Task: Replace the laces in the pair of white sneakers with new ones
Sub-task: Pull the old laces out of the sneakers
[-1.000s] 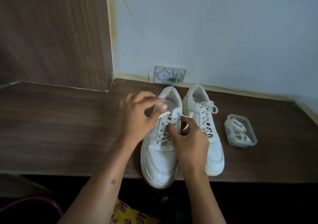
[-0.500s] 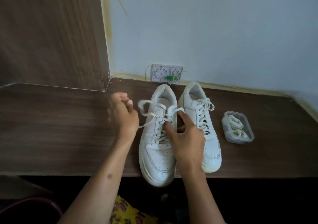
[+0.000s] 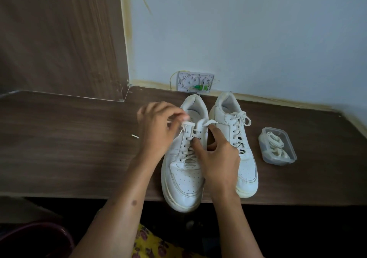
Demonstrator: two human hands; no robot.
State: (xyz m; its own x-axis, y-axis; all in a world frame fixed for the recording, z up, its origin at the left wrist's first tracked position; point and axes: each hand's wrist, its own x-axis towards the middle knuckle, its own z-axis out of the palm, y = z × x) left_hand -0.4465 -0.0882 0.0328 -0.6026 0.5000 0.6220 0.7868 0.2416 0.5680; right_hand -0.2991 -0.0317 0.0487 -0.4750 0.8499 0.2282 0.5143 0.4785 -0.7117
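Note:
Two white sneakers stand side by side on the dark wooden table [image 3: 69, 148], toes toward me. The left sneaker [image 3: 184, 184] overhangs the front edge and its lace [image 3: 190, 136] is partly loosened at the top eyelets. My left hand [image 3: 156, 130] pinches that lace at the sneaker's upper left eyelet. My right hand [image 3: 216, 154] rests on the sneaker's right side, thumb and fingers pressing the lacing down. The right sneaker [image 3: 242, 170] still has its lace tied in a bow [image 3: 240, 118].
A clear plastic box [image 3: 278, 146] with coiled white laces inside sits right of the sneakers. A white wall socket plate [image 3: 195, 82] is behind them. A wooden panel [image 3: 59, 39] rises at the left. A small white scrap [image 3: 135, 136] lies left of my hand.
My left hand, which had pulled a lace loop out to the left, has come back to the top eyelets of the left sneaker. My right hand stays on the lacing.

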